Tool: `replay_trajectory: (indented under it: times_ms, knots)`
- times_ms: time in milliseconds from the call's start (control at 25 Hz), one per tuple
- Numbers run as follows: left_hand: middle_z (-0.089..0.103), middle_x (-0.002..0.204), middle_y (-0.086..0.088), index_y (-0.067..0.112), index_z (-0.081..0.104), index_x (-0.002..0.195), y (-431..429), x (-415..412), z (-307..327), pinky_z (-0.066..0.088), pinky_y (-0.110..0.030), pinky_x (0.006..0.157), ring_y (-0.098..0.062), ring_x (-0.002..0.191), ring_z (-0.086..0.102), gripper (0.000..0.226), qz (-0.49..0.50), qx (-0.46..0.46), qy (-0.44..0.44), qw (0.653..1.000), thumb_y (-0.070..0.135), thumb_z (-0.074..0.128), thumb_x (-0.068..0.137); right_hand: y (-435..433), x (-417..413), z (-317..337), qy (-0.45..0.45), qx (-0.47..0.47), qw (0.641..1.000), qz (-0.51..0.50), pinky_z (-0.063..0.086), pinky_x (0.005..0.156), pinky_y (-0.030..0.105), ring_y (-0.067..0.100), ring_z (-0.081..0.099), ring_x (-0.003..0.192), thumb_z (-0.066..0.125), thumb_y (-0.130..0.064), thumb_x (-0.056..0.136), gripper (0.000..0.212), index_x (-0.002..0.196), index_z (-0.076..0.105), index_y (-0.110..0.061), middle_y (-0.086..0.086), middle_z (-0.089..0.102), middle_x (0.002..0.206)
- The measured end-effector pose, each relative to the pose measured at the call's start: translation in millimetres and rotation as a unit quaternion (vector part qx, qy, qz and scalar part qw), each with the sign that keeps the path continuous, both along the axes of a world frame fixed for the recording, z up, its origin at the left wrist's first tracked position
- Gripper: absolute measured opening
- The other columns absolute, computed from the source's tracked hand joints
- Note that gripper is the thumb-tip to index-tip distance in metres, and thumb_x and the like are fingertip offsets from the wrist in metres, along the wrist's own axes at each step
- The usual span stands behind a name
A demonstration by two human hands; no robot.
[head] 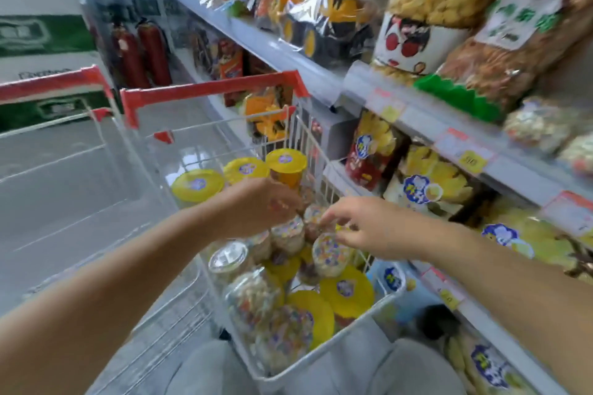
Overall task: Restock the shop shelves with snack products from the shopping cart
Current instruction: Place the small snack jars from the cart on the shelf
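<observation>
- Head view: grey-trousered knees [205, 372] sit at the shopping cart's [208, 90] near rim, likely to keep the stock in reach.
- In the cart's middle, clear snack cups [285, 234] lie on yellow-lidded tubs [197, 184].
- Left hand [263, 205] and right hand [362, 228] reach over the cups, fingers curled. Blur hides whether either has a hold.
- The shelves [433, 119] to the cart's right already carry snack bags.

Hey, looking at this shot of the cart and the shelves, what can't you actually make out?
All in the head view:
1. Whether the left hand or right hand actually grips a tub: motion blur smears the fingertips.
2. Price tags on the shelf rail: too blurred to read.
3. The floor of the cart: hidden under the tubs.
4. Lowest-shelf packets: cut off by the bottom edge.
</observation>
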State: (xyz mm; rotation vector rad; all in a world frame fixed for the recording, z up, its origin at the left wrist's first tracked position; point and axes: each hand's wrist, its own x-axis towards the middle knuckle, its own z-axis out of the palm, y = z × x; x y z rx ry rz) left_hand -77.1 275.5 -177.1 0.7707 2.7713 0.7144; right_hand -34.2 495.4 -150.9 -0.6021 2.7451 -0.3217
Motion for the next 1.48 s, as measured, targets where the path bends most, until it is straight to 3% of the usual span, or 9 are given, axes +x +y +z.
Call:
replay_trajectory:
  times_ms: [280,520,600,680,840,1000,1120,1240,1480]
  knots:
    - [0.060,0.134,0.007,0.029,0.053,0.141,-16.2,12.0,-22.0,0.043,-0.021,0.085,-0.014,0.113,0.058,0.048,-0.018,-0.117,-0.082,0.990,0.038,0.062,0.095,-36.1,-19.4,-63.4,0.045,0.244,0.968,0.020,0.041,0.096,0.040,0.030,0.039,0.122,0.061,-0.020,0.090,0.042,0.129,0.048,-0.017,0.011,0.039,0.130]
    - [0.060,0.130,0.011,0.029,0.040,0.148,-13.6,12.3,-31.0,0.043,-0.014,0.082,-0.003,0.105,0.059,0.082,0.015,0.026,-0.128,0.991,0.039,0.082,0.079,-44.3,-22.8,-23.7,-0.082,-0.151,0.981,-0.093,0.052,0.072,0.022,0.007,0.061,0.089,0.074,-0.028,0.079,0.042,0.118,0.058,-0.031,-0.006,0.056,0.109]
    - [0.065,0.100,0.019,0.034,0.049,0.136,-18.7,11.9,-29.3,0.044,-0.009,0.067,0.008,0.080,0.060,0.069,0.040,0.105,-0.158,0.981,0.038,0.084,0.077,-51.9,-31.3,-19.5,-0.094,-0.265,0.953,-0.108,0.054,0.077,0.024,0.010,0.065,0.094,0.071,-0.035,0.085,0.035,0.118,0.058,-0.032,-0.007,0.063,0.107]
    - [0.071,0.094,0.011,0.029,0.059,0.119,-25.6,9.1,-32.2,0.056,-0.020,0.075,-0.002,0.082,0.068,0.050,0.094,0.216,-0.181,0.955,0.031,0.085,0.077,-56.3,-43.3,-28.4,-0.076,-0.309,0.934,-0.164,0.057,0.075,0.033,0.020,0.067,0.094,0.054,-0.040,0.098,0.025,0.121,0.057,-0.030,0.003,0.066,0.113]
    - [0.073,0.097,-0.010,0.026,0.062,0.103,-24.9,9.3,-41.0,0.061,-0.047,0.079,-0.028,0.090,0.072,0.041,0.211,0.387,-0.120,0.889,0.038,0.086,0.073,-59.9,-54.9,-77.6,-0.007,0.009,0.995,-0.095,0.040,0.099,0.039,0.025,0.042,0.126,0.057,-0.026,0.091,0.054,0.142,0.041,-0.031,0.005,0.047,0.142]
    - [0.073,0.095,-0.012,0.030,0.061,0.107,-18.1,16.7,-41.0,0.058,-0.055,0.078,-0.031,0.089,0.071,0.053,0.208,0.418,-0.077,0.881,0.054,0.081,0.063,-69.0,-45.1,-100.2,0.150,0.046,0.985,-0.069,0.024,0.106,0.037,0.022,0.031,0.130,0.065,-0.048,0.083,0.057,0.132,0.046,-0.028,-0.004,0.052,0.133]
    - [0.073,0.097,-0.010,0.031,0.061,0.108,-18.9,19.0,-38.8,0.060,-0.052,0.078,-0.027,0.089,0.073,0.052,0.208,0.432,-0.084,0.873,0.049,0.087,0.066,-58.3,-44.9,-92.1,0.123,-0.103,0.976,-0.146,0.036,0.094,0.031,0.018,0.042,0.119,0.072,-0.046,0.079,0.052,0.124,0.052,-0.028,-0.005,0.056,0.116]
    - [0.074,0.105,-0.006,0.023,0.060,0.116,-17.8,19.1,-36.5,0.061,-0.044,0.081,-0.018,0.091,0.074,0.055,0.196,0.455,-0.127,0.859,0.042,0.080,0.068,-38.7,-33.5,-65.9,-0.004,-0.347,0.915,-0.204,0.046,0.080,0.024,0.010,0.054,0.106,0.079,-0.038,0.078,0.049,0.120,0.056,-0.031,-0.009,0.055,0.113]
    - [0.071,0.121,-0.003,0.018,0.051,0.138,7.0,12.7,-18.0,0.056,-0.046,0.091,-0.028,0.105,0.071,0.090,0.140,0.496,-0.260,0.817,0.054,0.085,0.062,24.9,-6.2,-18.6,-0.033,-0.540,0.813,-0.216,0.056,0.083,0.034,0.016,0.064,0.110,0.076,-0.020,0.080,0.039,0.115,0.062,-0.027,0.003,0.062,0.124]
